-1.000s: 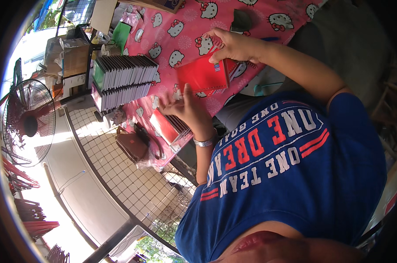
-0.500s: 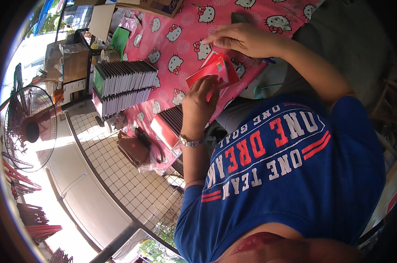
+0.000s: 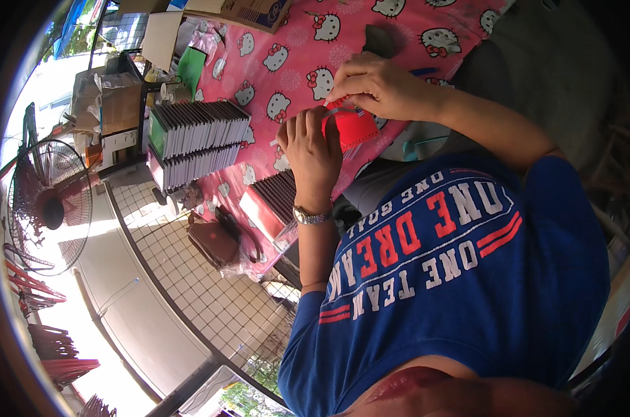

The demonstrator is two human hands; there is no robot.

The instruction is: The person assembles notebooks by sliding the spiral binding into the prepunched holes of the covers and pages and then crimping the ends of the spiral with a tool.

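A red notebook cover (image 3: 353,132) with a row of small holes along its near edge lies over the near part of the pink table. My left hand (image 3: 309,144), wearing a metal watch, has its fingers curled over the cover's left side, with the thumb pressed along it. My right hand (image 3: 372,87) pinches at the cover's far edge, close to the left fingertips. A thin pale strip shows between the two hands; I cannot make out what it is. Other sheets under the cover are mostly hidden.
Dark-bound notebooks (image 3: 197,132) stand in two rows at the left. Nearer lies a stack of red notebooks (image 3: 265,203), with a brown bag (image 3: 214,240) beyond its left side. A dark green piece (image 3: 379,42) rests past my right hand. A fan (image 3: 49,208) stands far left.
My right hand has come down and left from above the table and now pinches the cover's far edge. My left hand has turned and shifted slightly left, its fingers curled over the cover.
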